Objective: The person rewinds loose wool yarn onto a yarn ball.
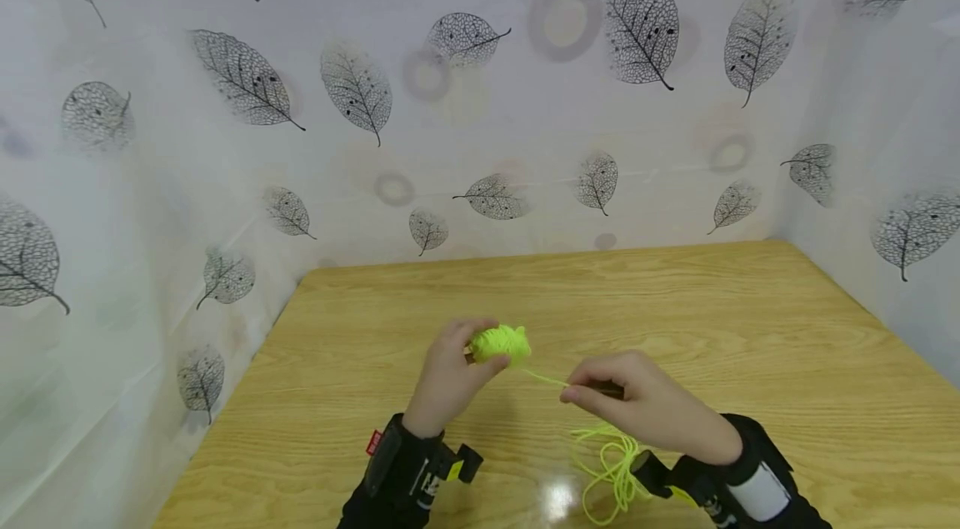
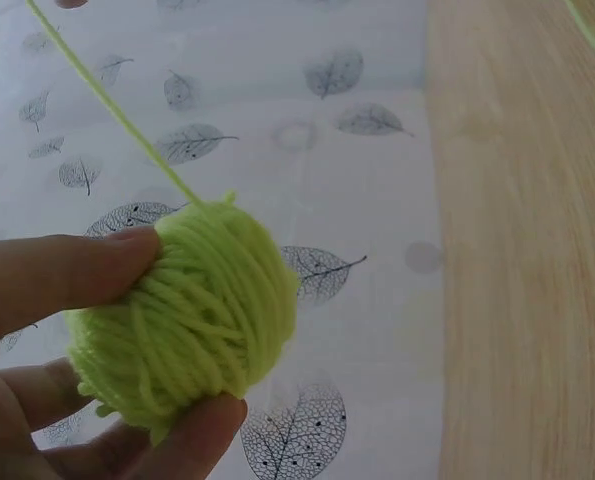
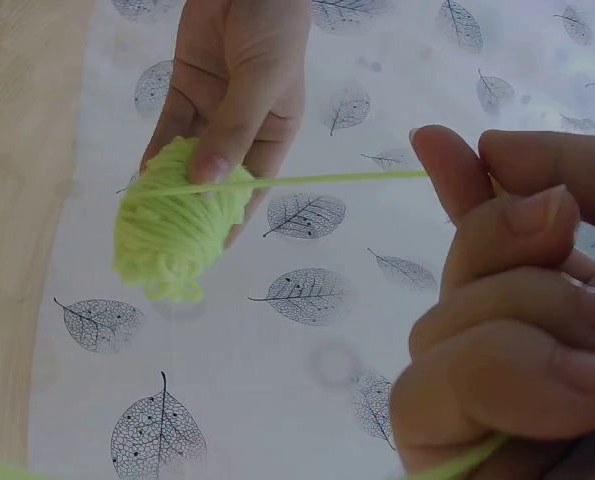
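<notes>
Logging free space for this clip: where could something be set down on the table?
The table is bare from the left hand to the table's left edge, beyond both hands to the leaf-print sheet, and right of the right hand. Front centre is crowded: loose yarn lies near the right hand.

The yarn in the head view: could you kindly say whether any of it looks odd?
Nothing looks damaged; the loose yarn lies in irregular loops on the table near the right grip, untidier than the compact ball in the left grip.
</notes>
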A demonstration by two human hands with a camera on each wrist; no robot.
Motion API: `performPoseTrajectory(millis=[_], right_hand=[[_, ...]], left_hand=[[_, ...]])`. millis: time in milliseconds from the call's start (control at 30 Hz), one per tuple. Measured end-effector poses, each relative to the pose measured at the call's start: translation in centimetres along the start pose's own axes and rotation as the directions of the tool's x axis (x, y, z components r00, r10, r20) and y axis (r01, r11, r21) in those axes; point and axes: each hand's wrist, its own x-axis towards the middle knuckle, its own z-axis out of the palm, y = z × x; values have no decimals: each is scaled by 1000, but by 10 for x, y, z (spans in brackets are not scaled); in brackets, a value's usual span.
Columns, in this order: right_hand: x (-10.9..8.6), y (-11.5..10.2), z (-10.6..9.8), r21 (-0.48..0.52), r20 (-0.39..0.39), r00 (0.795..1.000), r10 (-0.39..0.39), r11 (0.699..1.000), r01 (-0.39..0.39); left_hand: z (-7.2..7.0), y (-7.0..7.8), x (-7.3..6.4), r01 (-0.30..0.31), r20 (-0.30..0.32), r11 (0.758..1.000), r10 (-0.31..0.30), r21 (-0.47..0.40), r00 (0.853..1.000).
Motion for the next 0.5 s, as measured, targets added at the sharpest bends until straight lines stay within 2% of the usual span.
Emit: performPoseTrajectory(millis=[167, 300, 400, 467, 500], right_hand=[[-2, 1, -5, 9, -70, 997, -45, 999, 46], [-4, 3, -8, 22, -129, 987, -93, 995, 96], [-5, 3, -10, 31, -168, 983, -72, 996, 78], [-6, 3, -12, 25, -195, 980, -31, 999, 37], [-6, 2, -13, 21, -210, 978, -7, 1000, 12]], left_hand=[[-1, 3, 0, -12, 102, 998, 7, 57, 995], [0, 4, -1, -22, 198, 995, 2, 97, 980], [1, 3, -2, -47, 291, 995, 19, 88, 956], [2, 2, -3, -74, 362, 997, 55, 39, 930], [3, 2, -3, -84, 401, 996, 77, 0, 913]])
